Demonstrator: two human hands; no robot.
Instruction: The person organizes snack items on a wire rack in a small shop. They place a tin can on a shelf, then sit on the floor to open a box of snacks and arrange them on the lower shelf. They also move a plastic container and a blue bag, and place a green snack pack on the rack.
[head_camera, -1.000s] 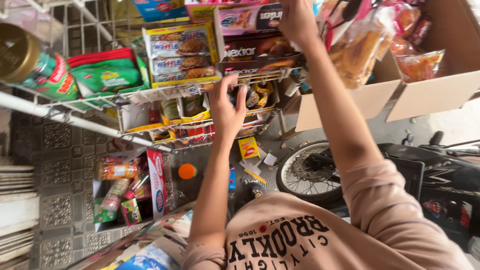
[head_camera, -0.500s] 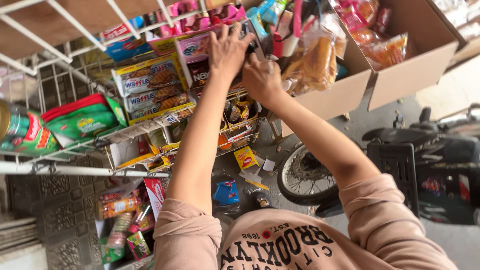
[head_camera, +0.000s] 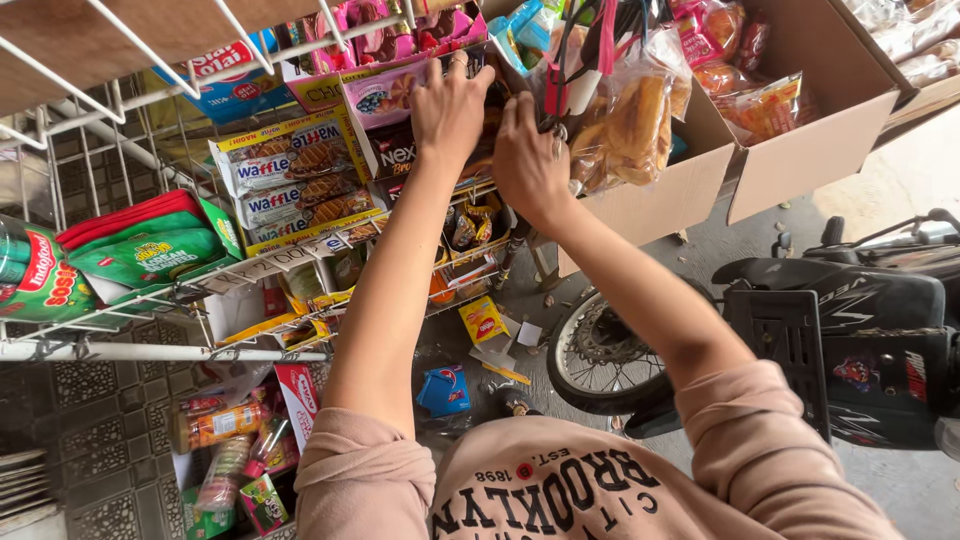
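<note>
While both arms in rolled-up pink sweatshirt sleeves stretch out toward a white wire shelf rack (head_camera: 262, 262), the left hand (head_camera: 450, 110) lies palm down on a dark brown snack carton (head_camera: 400, 155), its fingers (head_camera: 462, 68) spread over the carton's far edge and touching the pink biscuit box with a muffin picture (head_camera: 383, 97) that stands just beside it. Whether those fingers truly clasp the carton or only press on it cannot be told from this angle. The right hand (head_camera: 530, 160) sits close beside the left, nearly touching it, with its fingers curled inward and hidden behind the carton's right end, so what they grip cannot be seen. The dark carton rests on the upper tier of the rack, between the pink box and a clear plastic bag of golden bread rolls (head_camera: 625, 125) hanging at the right.

Left of the hands, on the same tier, stands a yellow display carton of waffle biscuits (head_camera: 290, 185), and further left lie green and red flat packets (head_camera: 140, 250). Below, a lower wire basket holds small yellow sachets (head_camera: 468, 222). An open brown cardboard box (head_camera: 790, 150) filled with orange snack bags stands to the right. Beneath the right forearm a black motorbike (head_camera: 860, 300) is parked, its spoked wheel (head_camera: 600, 355) near the rack's foot.
</note>
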